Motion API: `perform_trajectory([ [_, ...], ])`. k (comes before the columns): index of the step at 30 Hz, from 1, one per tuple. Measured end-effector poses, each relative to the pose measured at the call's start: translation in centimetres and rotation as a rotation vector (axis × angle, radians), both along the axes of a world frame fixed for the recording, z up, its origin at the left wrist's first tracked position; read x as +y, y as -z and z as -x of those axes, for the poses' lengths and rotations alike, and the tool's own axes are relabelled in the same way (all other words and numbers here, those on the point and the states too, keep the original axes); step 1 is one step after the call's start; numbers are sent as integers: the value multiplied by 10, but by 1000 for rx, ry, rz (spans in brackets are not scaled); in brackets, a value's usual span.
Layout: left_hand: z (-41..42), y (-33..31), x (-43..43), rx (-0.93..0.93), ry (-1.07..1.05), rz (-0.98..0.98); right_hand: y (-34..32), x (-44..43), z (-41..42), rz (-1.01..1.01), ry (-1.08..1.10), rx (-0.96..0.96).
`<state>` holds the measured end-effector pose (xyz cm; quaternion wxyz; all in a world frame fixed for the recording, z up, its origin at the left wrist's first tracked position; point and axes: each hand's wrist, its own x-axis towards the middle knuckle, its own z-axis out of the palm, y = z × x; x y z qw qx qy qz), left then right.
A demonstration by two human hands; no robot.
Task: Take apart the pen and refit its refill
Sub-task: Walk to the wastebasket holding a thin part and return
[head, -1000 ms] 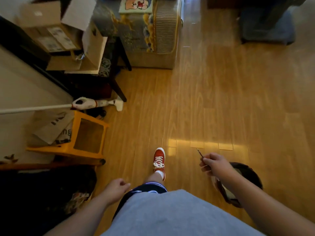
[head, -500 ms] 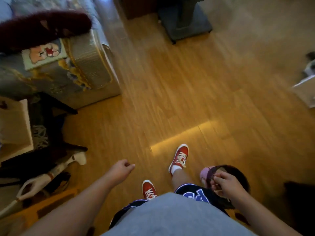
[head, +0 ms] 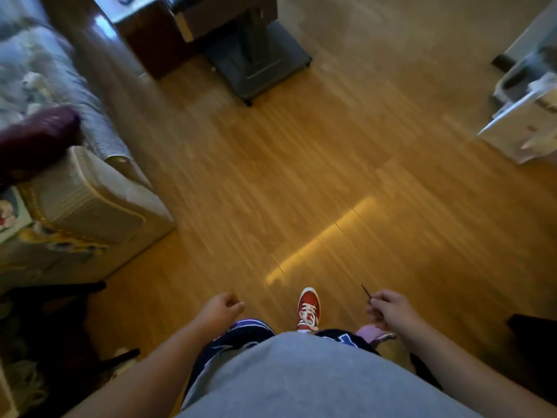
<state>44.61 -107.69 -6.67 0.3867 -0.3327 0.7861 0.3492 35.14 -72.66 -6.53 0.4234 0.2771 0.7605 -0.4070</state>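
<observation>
No writing or brand can be read here, because the picture is blurred. Your right hand [head: 388,309] pinches a thin pen refill [head: 364,289] that points up and away over the wooden floor [head: 301,182], while your left hand [head: 221,307] is loosely curled and holds nothing. Compared with half a second ago, the refill shows again above your fingers, and only one red shoe [head: 308,307] is seen.

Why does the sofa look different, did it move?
Cannot tell. The sofa sits differently in view, but so does the floor: the head camera turned.
</observation>
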Motion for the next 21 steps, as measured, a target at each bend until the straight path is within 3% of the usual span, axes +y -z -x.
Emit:
perform_trajectory([
  [7, 96, 9, -38, -91, 107, 87, -5, -24, 121, 49, 80, 78],
  [12, 211, 24, -57, -111, 247, 78, -14, -28, 193, 55, 223, 89],
  [21, 460, 1, 16, 21, 653, 57, -23, 39, 212, -64, 629, 30],
])
